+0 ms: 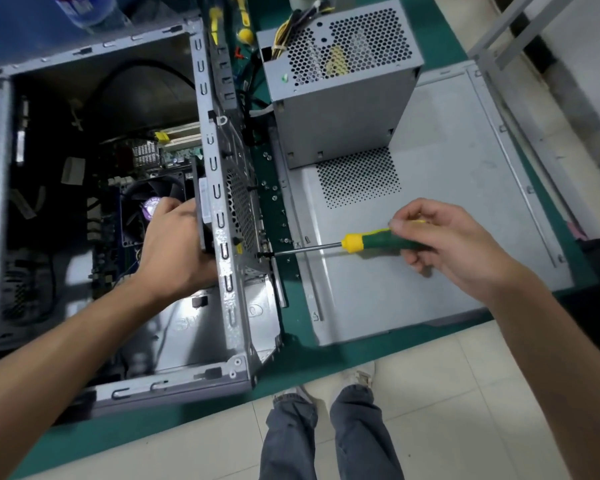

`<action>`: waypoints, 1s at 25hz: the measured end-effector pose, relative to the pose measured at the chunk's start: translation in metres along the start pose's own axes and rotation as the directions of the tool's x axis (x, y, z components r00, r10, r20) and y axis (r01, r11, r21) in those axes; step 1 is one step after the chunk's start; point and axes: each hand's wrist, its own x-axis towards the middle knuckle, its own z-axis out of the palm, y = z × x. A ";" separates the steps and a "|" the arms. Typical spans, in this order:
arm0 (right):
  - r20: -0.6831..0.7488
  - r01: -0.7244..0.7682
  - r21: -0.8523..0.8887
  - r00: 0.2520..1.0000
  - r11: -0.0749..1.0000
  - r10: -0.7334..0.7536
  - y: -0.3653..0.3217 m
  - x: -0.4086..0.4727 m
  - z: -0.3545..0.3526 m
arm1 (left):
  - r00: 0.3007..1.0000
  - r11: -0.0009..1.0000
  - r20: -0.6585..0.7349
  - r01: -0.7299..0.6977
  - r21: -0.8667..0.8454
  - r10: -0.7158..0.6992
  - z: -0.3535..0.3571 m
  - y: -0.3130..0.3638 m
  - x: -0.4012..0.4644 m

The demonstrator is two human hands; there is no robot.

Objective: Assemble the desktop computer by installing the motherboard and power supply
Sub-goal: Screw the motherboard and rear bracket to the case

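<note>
An open grey computer case (pixel 222 188) lies on the green table, with the motherboard (pixel 174 157) and a black CPU fan (pixel 142 209) inside. My left hand (pixel 177 247) reaches into the case and grips a black case fan (pixel 201 202) against the inside of the rear panel. My right hand (pixel 444 237) holds a green and yellow screwdriver (pixel 374 241). Its shaft lies level and its tip touches a black screw (pixel 264 254) on the outside of the rear panel. The grey power supply (pixel 340 81) stands outside the case, on the case side panel (pixel 430 258).
Several loose screws (pixel 274 195) lie on the green mat between the case and the side panel. Yellow-handled tools (pixel 245 26) lie at the back. A blue-labelled bottle (pixel 84 8) sits at the far left. The table's front edge runs above my shoes and the tiled floor.
</note>
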 end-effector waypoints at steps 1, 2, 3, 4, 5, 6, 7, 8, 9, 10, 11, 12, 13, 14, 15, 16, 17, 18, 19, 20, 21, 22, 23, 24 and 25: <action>-0.037 -0.016 -0.089 0.999 0.996 0.013 0.001 0.002 0.002 | 1.000 1.000 -0.014 -0.004 -0.007 0.004 0.000 0.000 0.000; -0.058 -0.035 -0.172 0.998 0.984 0.025 0.001 0.005 0.004 | 0.999 1.000 -0.035 -0.011 -0.002 0.011 0.001 0.000 -0.001; -0.055 -0.050 -0.215 0.998 0.975 0.039 0.000 0.007 0.006 | 0.999 1.000 -0.045 -0.018 0.007 0.018 0.001 0.000 -0.001; -0.033 -0.048 -0.196 0.999 0.979 0.042 0.000 0.008 0.005 | 0.999 1.000 -0.039 -0.021 0.006 0.021 0.001 0.001 -0.001; 0.003 -0.041 -0.128 0.999 0.991 0.041 -0.001 0.008 0.001 | 0.999 1.000 -0.028 -0.020 0.004 0.021 0.000 0.000 0.000; 0.052 -0.031 -0.023 0.998 0.999 0.032 -0.003 0.008 -0.002 | 1.000 1.000 -0.021 -0.020 0.008 0.020 0.000 0.000 0.000; 0.087 -0.019 0.065 0.996 0.998 0.013 -0.005 0.007 -0.005 | 1.000 1.000 -0.016 -0.020 0.016 0.020 0.001 -0.001 0.000; 0.093 0.001 0.095 0.996 0.995 -0.010 -0.006 0.006 -0.005 | 1.000 1.000 -0.010 -0.021 0.019 0.021 0.001 -0.001 0.000; 0.061 0.014 0.054 0.998 0.998 -0.018 -0.005 0.006 -0.005 | 1.000 1.000 -0.013 -0.023 0.020 0.023 0.001 -0.002 0.000; 0.013 0.019 -0.035 1.000 0.999 -0.018 -0.004 0.008 -0.003 | 0.999 0.999 -0.022 -0.026 0.025 0.027 0.001 -0.002 0.000; -0.026 0.009 -0.151 1.000 0.988 -0.013 -0.003 0.009 0.001 | 0.999 0.999 -0.032 -0.025 0.031 0.026 0.001 -0.002 0.000; -0.044 -0.006 -0.234 0.999 0.972 -0.005 -0.002 0.011 0.002 | 0.999 0.999 -0.036 -0.021 0.035 0.022 0.000 -0.002 0.001; -0.038 -0.017 -0.257 0.999 0.966 0.007 -0.002 0.011 0.003 | 0.999 0.999 -0.033 -0.014 0.033 0.015 -0.001 -0.002 0.002; -0.010 -0.014 -0.212 1.000 0.977 0.012 -0.001 0.011 0.001 | 1.000 1.000 -0.025 -0.004 0.025 0.005 -0.001 -0.003 0.002; 0.031 -0.023 -0.115 0.999 0.993 0.026 -0.002 0.009 -0.001 | 1.000 1.000 -0.016 0.000 0.021 0.000 0.000 -0.004 0.001; 0.067 -0.023 -0.016 0.997 1.000 0.024 -0.003 0.008 -0.004 | 1.000 1.000 -0.011 -0.007 0.027 0.007 0.002 -0.006 0.000; 0.082 -0.017 0.035 0.997 0.999 0.014 -0.004 0.006 -0.005 | 1.000 0.999 -0.001 -0.017 0.032 0.017 0.003 -0.007 -0.001; 0.075 -0.010 0.004 0.997 1.000 0.010 -0.003 0.006 -0.006 | 1.000 0.999 0.013 -0.021 0.027 0.020 0.003 -0.007 -0.001; 0.045 -0.023 -0.055 0.999 0.998 0.026 -0.003 0.007 -0.005 | 1.000 1.000 0.022 -0.020 0.023 0.020 0.003 -0.008 0.000; 0.023 -0.033 -0.136 0.999 0.990 0.036 -0.001 0.007 -0.003 | 1.000 0.999 0.024 -0.021 0.030 0.020 0.003 -0.009 0.000; 0.005 -0.055 -0.204 0.998 0.977 0.057 0.000 0.008 0.000 | 1.000 0.999 0.022 -0.023 0.040 0.022 0.003 -0.010 -0.001; 0.005 -0.064 -0.239 0.998 0.969 0.067 0.001 0.008 0.000 | 0.999 0.999 0.021 -0.025 0.045 0.024 0.003 -0.011 -0.002; -0.003 -0.070 -0.237 0.997 0.969 0.072 0.001 0.008 0.000 | 0.999 0.999 0.027 -0.025 0.044 0.023 0.003 -0.011 -0.001; 0.016 -0.061 -0.198 0.998 0.978 0.065 0.001 0.007 -0.002 | 0.999 0.999 0.034 -0.020 0.040 0.019 0.003 -0.011 -0.001; 0.044 -0.055 -0.137 0.997 0.989 0.062 0.001 0.005 -0.004 | 0.999 0.999 0.035 -0.017 0.041 0.015 0.003 -0.011 -0.001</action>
